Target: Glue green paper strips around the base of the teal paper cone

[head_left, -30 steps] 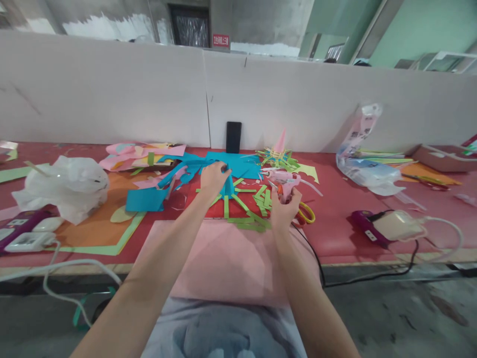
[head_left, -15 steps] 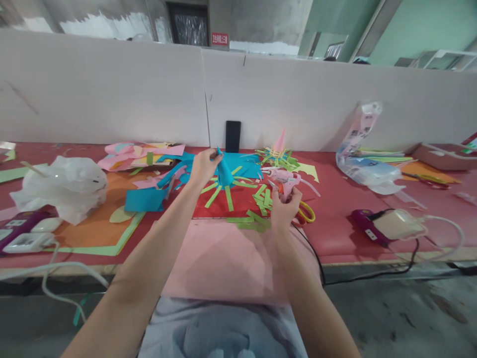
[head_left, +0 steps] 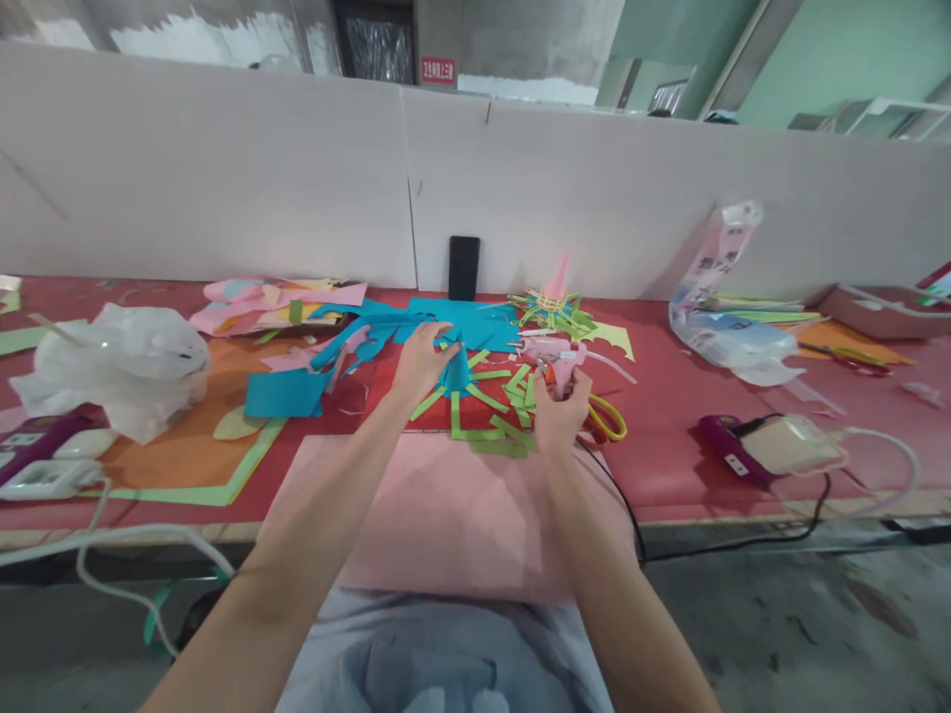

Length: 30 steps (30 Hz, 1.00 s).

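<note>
Nearest the person, a pink sheet (head_left: 416, 515) spans the table edge below the blue paper cone (head_left: 456, 378), which stands upright on the red table (head_left: 669, 416) with green strips radiating from its base. Just beyond the sheet, loose green paper strips (head_left: 522, 394) lie to the cone's right. Farther right of it, the right hand (head_left: 559, 408) has its grip closed around a pink glue gun (head_left: 563, 355), the nozzle facing the cone but apart from it. At the cone's left, the left hand (head_left: 420, 364) curves thumb and fingers about its upper part; whether that grip presses on the paper cannot be told. The step appears to be gluing strips around the cone's base; the next move seems to call for steadying the cone and choosing a spot for glue or another strip. Behind the cone lies blue paper (head_left: 486, 322); behind and right stands a pink cone (head_left: 556, 280) with similar strips, and behind it all, a black phone (head_left: 465, 267) leans upright.
</note>
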{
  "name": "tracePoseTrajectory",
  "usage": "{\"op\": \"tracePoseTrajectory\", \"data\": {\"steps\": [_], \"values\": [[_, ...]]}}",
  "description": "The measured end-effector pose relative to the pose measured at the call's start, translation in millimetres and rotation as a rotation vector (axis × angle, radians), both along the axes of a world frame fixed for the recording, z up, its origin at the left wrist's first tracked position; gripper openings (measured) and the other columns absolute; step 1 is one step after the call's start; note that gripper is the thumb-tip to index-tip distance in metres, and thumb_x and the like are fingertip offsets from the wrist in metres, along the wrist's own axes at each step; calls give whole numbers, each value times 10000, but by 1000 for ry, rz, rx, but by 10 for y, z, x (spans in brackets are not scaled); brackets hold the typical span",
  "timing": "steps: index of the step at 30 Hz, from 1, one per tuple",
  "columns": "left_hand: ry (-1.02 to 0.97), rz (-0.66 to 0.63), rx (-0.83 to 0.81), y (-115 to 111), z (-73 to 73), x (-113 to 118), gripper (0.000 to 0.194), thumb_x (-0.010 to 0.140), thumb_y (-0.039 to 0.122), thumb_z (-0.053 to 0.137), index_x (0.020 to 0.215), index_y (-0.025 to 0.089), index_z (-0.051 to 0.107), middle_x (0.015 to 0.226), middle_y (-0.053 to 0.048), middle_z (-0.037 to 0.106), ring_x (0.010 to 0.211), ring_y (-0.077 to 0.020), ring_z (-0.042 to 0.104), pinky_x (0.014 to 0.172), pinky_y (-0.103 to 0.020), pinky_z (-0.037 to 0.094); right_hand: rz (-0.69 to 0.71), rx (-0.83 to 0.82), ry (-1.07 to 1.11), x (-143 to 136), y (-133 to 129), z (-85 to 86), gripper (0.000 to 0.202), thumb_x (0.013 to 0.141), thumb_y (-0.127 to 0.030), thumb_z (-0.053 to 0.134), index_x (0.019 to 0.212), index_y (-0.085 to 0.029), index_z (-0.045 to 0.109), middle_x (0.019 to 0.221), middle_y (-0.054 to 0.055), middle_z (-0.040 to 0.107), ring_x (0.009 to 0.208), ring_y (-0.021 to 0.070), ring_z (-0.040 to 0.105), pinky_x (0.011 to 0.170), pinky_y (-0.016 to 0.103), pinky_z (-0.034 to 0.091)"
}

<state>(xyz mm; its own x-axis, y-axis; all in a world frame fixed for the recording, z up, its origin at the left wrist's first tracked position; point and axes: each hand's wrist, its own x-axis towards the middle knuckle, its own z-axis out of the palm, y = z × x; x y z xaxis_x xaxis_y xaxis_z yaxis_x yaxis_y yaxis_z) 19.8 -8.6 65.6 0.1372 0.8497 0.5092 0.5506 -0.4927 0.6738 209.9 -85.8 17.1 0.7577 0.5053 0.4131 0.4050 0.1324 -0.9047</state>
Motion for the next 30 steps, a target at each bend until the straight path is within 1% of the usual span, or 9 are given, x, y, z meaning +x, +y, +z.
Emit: {"op": "tracePoseTrajectory", "data": {"steps": [2,5,8,10,13,21,24,27,30], "values": [[-16,12,29,-84,-135,-100,229,805,272,569,1010,190,630,1073,-73,633,914,-166,612,847,-298,475,24,-32,-2,5,1,-18,582,687,-502,617,1144,-164,494,947,59,556,794,151,549,755,286,469],[23,20,-69,-208,-372,-247,139,808,261,547,855,182,652,892,-57,665,799,-162,614,776,-294,485,81,-147,-48,14,-4,-40,583,683,-484,617,1163,-176,498,1027,82,581,856,176,570,794,311,459],[56,-38,-124,-264,-534,-311,137,810,249,542,864,196,656,895,-50,675,805,-162,611,765,-286,480,131,-259,-187,32,5,-85,548,683,-443,617,1150,-174,519,1097,108,595,966,217,559,850,346,434],[105,-64,-131,-252,-585,-310,139,811,236,539,871,199,658,899,-49,668,794,-161,604,755,-285,476,162,-309,-287,48,23,-130,519,689,-424,612,1131,-165,531,1112,119,601,1023,239,542,873,364,420],[188,-33,-149,-194,-624,-288,119,792,205,560,848,182,662,860,-53,636,743,-160,590,732,-295,472,201,-345,-382,68,51,-183,496,693,-410,613,1111,-153,540,1125,129,605,1051,255,532,898,382,406],[211,-33,-209,-174,-636,-281,155,778,177,561,892,177,666,924,-78,630,761,-170,604,745,-307,488,247,-411,-362,37,44,-143,489,696,-392,620,1114,-150,549,1090,127,626,1017,264,557,886,399,420],[57,6,-217,-161,-592,-343,185,811,188,502,901,186,664,950,-75,666,820,-176,617,804,-316,484,255,-406,-350,41,48,-143,500,683,-401,627,1113,-159,547,1094,122,625,1019,260,558,888,402,422],[-280,69,-308,-116,-548,-439,262,862,277,417,941,162,638,902,-85,680,758,-166,631,759,-317,503,260,-404,-333,51,54,-154,507,677,-403,630,1113,-157,547,1099,125,623,1023,260,562,890,403,426],[-618,24,-411,-93,-505,-491,329,862,378,399,927,137,614,839,-94,673,726,-155,638,734,-314,520,263,-407,-317,53,54,-157,516,677,-408,629,1117,-153,546,1105,131,622,1030,265,562,892,408,425]]}}
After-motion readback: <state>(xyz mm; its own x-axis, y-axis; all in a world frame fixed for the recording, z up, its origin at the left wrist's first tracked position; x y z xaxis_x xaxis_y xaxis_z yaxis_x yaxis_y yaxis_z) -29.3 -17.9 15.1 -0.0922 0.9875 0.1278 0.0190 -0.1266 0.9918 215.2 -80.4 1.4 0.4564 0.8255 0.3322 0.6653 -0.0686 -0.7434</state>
